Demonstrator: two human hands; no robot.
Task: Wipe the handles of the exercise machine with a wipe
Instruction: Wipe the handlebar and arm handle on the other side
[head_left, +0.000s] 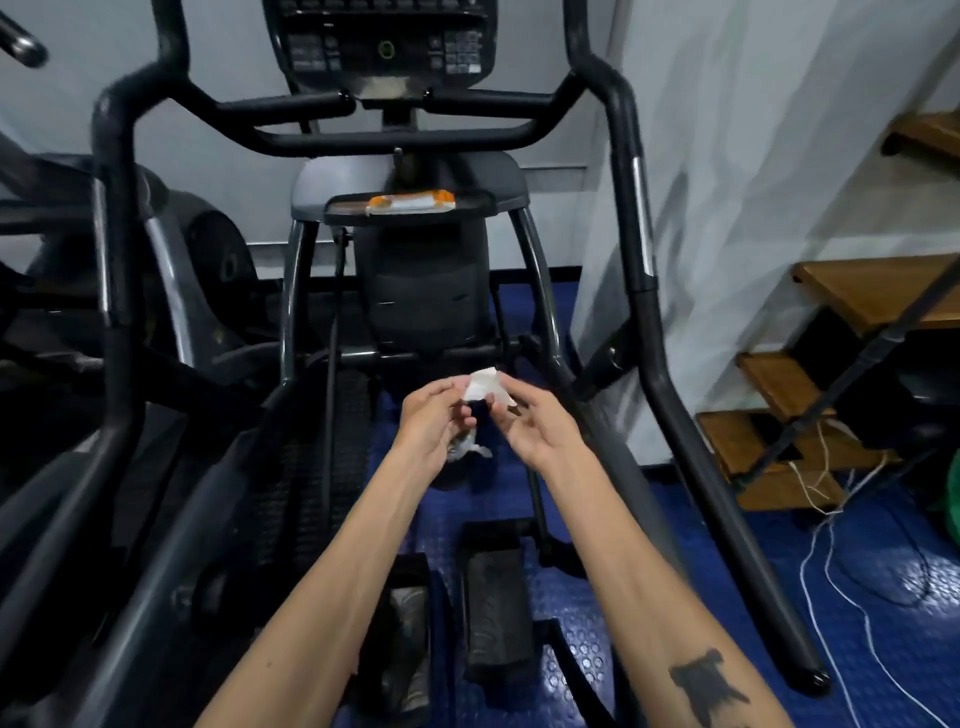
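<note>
A white wipe (483, 391) is held between my two hands in the lower middle of the view. My left hand (431, 426) pinches its left edge, and a greyish, soiled bit hangs below that palm. My right hand (535, 423) pinches the right edge. The black exercise machine stands in front of me. Its left handle (111, 218) rises at the left and its right handle (631, 208) at the right, both well above and apart from my hands. A curved crossbar handle (395, 140) runs below the console (379, 47).
An orange and white wipe packet (410, 203) lies on the machine's tray. Two pedals (493, 603) sit below my forearms on the blue studded floor (857, 597). Wooden steps (841, 291) and loose cables (831, 545) are at the right. Another machine (47, 291) crowds the left.
</note>
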